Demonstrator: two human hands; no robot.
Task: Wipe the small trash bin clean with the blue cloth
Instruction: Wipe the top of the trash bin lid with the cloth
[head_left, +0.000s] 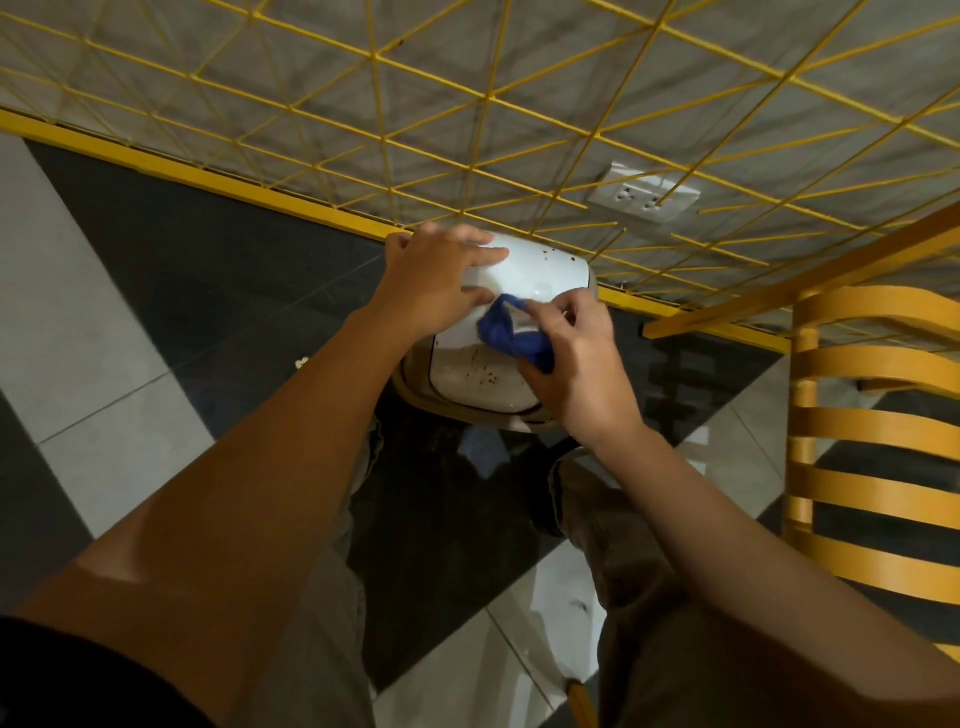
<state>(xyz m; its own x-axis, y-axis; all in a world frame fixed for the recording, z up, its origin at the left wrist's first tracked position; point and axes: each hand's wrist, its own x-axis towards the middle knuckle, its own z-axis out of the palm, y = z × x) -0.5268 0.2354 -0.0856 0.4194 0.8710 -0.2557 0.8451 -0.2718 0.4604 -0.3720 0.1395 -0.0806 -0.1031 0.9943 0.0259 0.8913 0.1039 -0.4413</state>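
A small white trash bin (470, 382) with a grey rim stands on the floor by the wall, seen from above. Its white lid (545, 270) is tipped up, speckled with dark spots. My left hand (436, 275) rests spread on the lid's left part and holds it. My right hand (569, 358) grips a bunched blue cloth (511, 335) and presses it where the lid meets the bin's top. Dark spots also show on the bin's lower white surface. The bin's body is hidden under its top.
A yellow wire grid (467, 135) covers the grey wall behind the bin, with a white wall socket (644, 192) at the right. A yellow slatted chair (872, 431) stands close on the right. The floor (104, 322) has black and light tiles. My legs stand just before the bin.
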